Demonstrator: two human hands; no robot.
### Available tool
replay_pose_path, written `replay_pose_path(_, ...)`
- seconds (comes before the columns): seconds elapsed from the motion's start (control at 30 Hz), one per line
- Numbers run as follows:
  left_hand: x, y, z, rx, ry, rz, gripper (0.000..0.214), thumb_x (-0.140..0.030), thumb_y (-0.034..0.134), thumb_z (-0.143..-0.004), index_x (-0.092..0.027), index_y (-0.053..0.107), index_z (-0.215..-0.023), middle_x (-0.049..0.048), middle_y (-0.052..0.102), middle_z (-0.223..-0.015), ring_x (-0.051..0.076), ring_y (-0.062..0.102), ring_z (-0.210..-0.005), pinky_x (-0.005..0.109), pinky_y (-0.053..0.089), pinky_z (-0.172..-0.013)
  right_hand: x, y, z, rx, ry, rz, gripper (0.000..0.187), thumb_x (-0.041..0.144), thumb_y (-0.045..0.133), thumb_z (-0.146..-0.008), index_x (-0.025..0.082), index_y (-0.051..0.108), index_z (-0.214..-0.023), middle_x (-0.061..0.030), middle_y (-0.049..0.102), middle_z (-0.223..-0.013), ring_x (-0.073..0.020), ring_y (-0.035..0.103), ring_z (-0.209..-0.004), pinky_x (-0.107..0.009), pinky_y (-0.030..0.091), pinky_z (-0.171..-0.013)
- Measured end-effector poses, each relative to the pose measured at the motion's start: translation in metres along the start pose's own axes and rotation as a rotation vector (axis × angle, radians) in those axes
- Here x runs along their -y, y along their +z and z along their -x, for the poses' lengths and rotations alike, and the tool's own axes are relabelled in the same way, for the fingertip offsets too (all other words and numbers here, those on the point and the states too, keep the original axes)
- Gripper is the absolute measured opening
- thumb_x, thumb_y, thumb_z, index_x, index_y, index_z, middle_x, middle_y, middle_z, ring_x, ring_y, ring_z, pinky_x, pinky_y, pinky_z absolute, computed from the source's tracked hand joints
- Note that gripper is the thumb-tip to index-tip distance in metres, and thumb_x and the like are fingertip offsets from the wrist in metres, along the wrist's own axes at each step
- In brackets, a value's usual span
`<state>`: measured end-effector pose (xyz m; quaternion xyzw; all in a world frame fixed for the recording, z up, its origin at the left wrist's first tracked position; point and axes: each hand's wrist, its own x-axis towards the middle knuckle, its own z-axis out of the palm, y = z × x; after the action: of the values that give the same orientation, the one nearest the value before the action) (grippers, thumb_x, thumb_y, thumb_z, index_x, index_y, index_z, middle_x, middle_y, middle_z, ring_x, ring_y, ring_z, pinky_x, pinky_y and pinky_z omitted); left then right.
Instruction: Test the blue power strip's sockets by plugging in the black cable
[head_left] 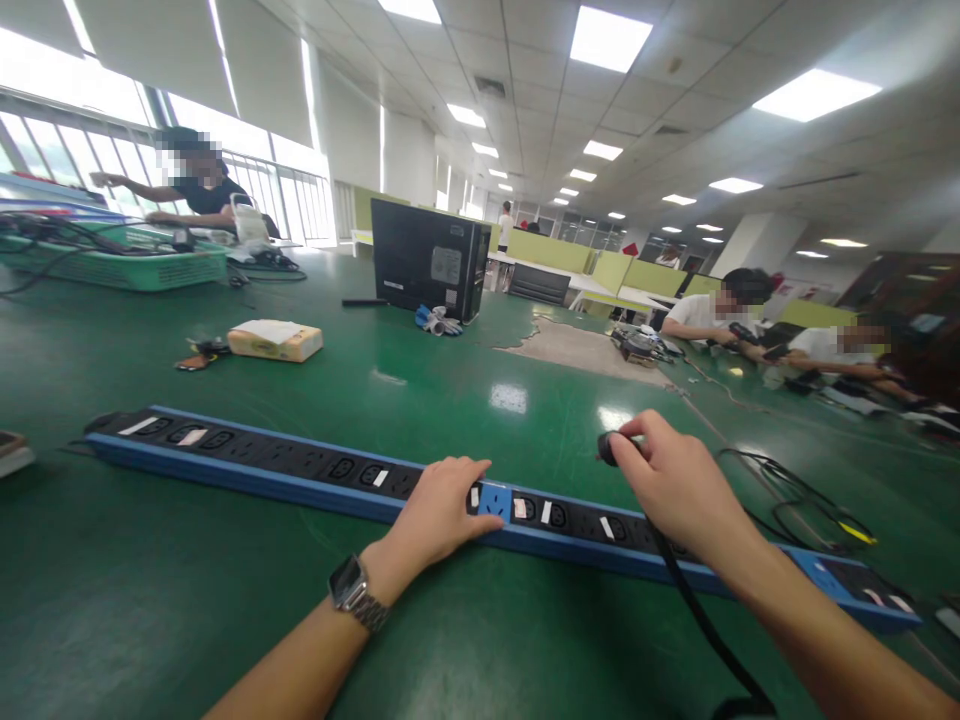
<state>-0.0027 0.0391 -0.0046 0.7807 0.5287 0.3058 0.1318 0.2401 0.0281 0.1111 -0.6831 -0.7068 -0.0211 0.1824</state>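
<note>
A long blue and black power strip lies across the green table, with several sockets and small white labels along its top. My left hand, with a watch on the wrist, grips the strip near its middle, beside a blue socket. Above the strip's right half, my right hand pinches a black plug between thumb and fingers. From that hand a black cable hangs down across the strip towards me. The plug is apart from the sockets.
Beyond the strip are a tissue pack, a black computer case, gloves and a green basket of cables. Coiled cable lies at right. Co-workers sit at the left and right.
</note>
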Motion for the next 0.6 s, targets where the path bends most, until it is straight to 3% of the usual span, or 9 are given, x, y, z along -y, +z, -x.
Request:
replay_pose_path(0.07, -0.016, 0.002, 0.002, -0.026, -0.041, 0.225, 0.053, -0.045, 0.071, -0.071, -0.018, 0.062, -0.115, 0.0098, 0.066, -0.105, 0.027, 0.058, -0.102, 0.042, 0.042, -0.095, 0.011, -0.006, 0.000, -0.002, -0.038, -0.142, 0.023, 0.045, 0.050, -0.086, 0.024, 0.052, -0.095, 0.0029, 0.061, -0.060, -0.0175, 0.056, -0.057, -0.025, 0.028, -0.050)
replay_pose_path(0.13, -0.039, 0.004, 0.002, 0.013, -0.107, 0.597, 0.048, -0.051, 0.060, -0.080, -0.017, 0.060, -0.114, 0.0095, 0.067, -0.102, 0.023, 0.061, -0.096, 0.039, 0.046, -0.090, 0.024, 0.002, 0.004, 0.032, -0.059, -0.275, 0.028, 0.047, 0.055, -0.083, 0.023, 0.050, -0.097, 0.0065, 0.056, -0.053, -0.0155, 0.053, -0.052, -0.024, 0.028, -0.048)
replay_pose_path(0.2, -0.062, 0.004, 0.001, 0.099, -0.171, 1.010, 0.056, -0.060, 0.048, -0.084, -0.015, 0.056, -0.116, 0.0106, 0.067, -0.098, 0.021, 0.064, -0.086, 0.036, 0.050, -0.079, 0.037, 0.014, 0.010, 0.063, -0.093, -0.369, 0.025, 0.046, 0.053, -0.085, 0.022, 0.051, -0.090, 0.0060, 0.055, -0.054, -0.0141, 0.052, -0.052, -0.023, 0.031, -0.050)
replay_pose_path(0.27, -0.079, 0.002, -0.002, 0.093, -0.245, 1.256, 0.057, -0.063, 0.046, -0.084, -0.015, 0.055, -0.112, 0.0097, 0.066, -0.096, 0.019, 0.063, -0.080, 0.033, 0.051, -0.072, 0.046, 0.025, 0.020, 0.085, -0.180, -0.430, 0.029, 0.043, 0.042, -0.091, 0.021, 0.053, -0.077, 0.0020, 0.058, -0.061, -0.0136, 0.054, -0.059, -0.022, 0.035, -0.055)
replay_pose_path(0.37, -0.085, -0.003, -0.006, 0.021, -0.328, 1.325, 0.045, -0.055, 0.060, -0.079, -0.014, 0.057, -0.097, 0.0045, 0.064, -0.084, 0.015, 0.060, -0.071, 0.027, 0.048, -0.065, 0.047, 0.032, 0.043, 0.098, -0.295, -0.561, 0.035, 0.035, 0.032, -0.095, 0.020, 0.060, -0.080, -0.0035, 0.064, -0.083, -0.0149, 0.057, -0.076, -0.023, 0.043, -0.068)
replay_pose_path(0.43, -0.080, -0.009, -0.007, -0.030, -0.359, 1.297, 0.039, -0.051, 0.062, -0.078, -0.013, 0.057, -0.086, 0.0017, 0.061, -0.075, 0.011, 0.056, -0.063, 0.024, 0.046, -0.060, 0.035, 0.040, 0.063, 0.087, -0.261, -0.606, 0.028, 0.035, 0.043, -0.090, 0.021, 0.061, -0.106, -0.0062, 0.064, -0.101, -0.0175, 0.059, -0.090, -0.025, 0.045, -0.079)
replay_pose_path(0.47, -0.076, -0.013, -0.008, -0.067, -0.369, 1.280, 0.038, -0.051, 0.060, -0.080, -0.013, 0.056, -0.082, 0.0012, 0.060, -0.072, 0.010, 0.055, -0.059, 0.023, 0.045, -0.057, 0.026, 0.046, 0.073, 0.086, -0.224, -0.579, 0.035, 0.036, 0.050, -0.085, 0.021, 0.058, -0.115, -0.0077, 0.064, -0.108, -0.0193, 0.059, -0.095, -0.027, 0.046, -0.083)
replay_pose_path(0.53, -0.068, -0.023, -0.008, -0.157, -0.364, 1.235, 0.037, -0.049, 0.059, -0.081, -0.013, 0.055, -0.079, 0.0008, 0.058, -0.070, 0.009, 0.054, -0.056, 0.022, 0.044, -0.055, 0.001, 0.067, 0.094, 0.240, -0.173, -0.487, 0.054, 0.036, 0.062, -0.073, 0.022, 0.054, -0.124, -0.0082, 0.066, -0.109, -0.0211, 0.062, -0.093, -0.027, 0.048, -0.083)
replay_pose_path(0.6, -0.061, -0.036, -0.008, -0.260, -0.335, 1.185, 0.034, -0.047, 0.059, -0.081, -0.013, 0.055, -0.081, -0.0008, 0.056, -0.069, 0.008, 0.053, -0.051, 0.020, 0.043, -0.049, -0.025, 0.092, 0.113, 0.453, -0.049, -0.397, 0.045, 0.034, 0.064, -0.069, 0.029, 0.062, -0.114, -0.0019, 0.072, -0.092, -0.0193, 0.066, -0.075, -0.026, 0.050, -0.070)
